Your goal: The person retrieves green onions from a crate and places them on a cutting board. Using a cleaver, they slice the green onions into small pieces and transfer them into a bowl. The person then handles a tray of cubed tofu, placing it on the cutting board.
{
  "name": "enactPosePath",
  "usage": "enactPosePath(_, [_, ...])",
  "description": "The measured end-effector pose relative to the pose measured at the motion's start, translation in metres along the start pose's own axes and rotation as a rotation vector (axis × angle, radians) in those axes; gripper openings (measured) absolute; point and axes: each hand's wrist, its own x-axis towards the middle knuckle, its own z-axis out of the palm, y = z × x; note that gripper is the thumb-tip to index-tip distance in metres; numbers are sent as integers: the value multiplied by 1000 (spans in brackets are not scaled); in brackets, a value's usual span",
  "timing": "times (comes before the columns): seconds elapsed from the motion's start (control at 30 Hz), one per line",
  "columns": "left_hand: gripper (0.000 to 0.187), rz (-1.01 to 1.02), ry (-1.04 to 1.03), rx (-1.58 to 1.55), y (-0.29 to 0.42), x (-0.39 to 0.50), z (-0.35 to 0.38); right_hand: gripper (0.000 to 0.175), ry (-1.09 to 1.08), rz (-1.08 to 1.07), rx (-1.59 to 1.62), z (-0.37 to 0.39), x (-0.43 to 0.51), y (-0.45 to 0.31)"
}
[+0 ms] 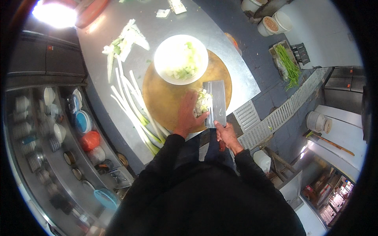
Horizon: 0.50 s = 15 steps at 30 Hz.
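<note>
My right hand (228, 135) grips a Chinese cleaver (218, 101) near its handle, the thumb on the lower end of the broad blade. Chopped scallion (203, 101) lies in a small heap along the blade's left side. Flat and with the thumb spread, my left hand (189, 113) rests against the heap's other side; its thumb reaches the blade. Beneath is a round wooden chopping board (159, 100). A white bowl (165, 66) with cut scallion pieces sits on the board's far part. Long scallion stalks (133, 103) lie left of the board.
Trimmed vegetable scraps (130, 39) lie on the steel table (97, 56), beyond the stalks. Shelves at left hold stacked dishes (83, 121) and a red plastic bag (90, 141). On the right floor are a drain grating (277, 118), a crate of green stalks (286, 60) and buckets (265, 28).
</note>
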Motion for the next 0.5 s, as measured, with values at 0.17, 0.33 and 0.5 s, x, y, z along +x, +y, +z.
enactPosePath(0.17, [98, -136, 51, 89, 17, 0, 24, 35, -12, 41, 71, 22, -3, 12])
enactPosePath(0.33, [93, -117, 100, -29, 19, 6, 33, 31, -52, -8, 95, 56, -15, 17])
enactPosePath(0.5, [87, -25, 143, -146, 54, 21, 14, 30, -18, -62, 39, 61, -60, -14])
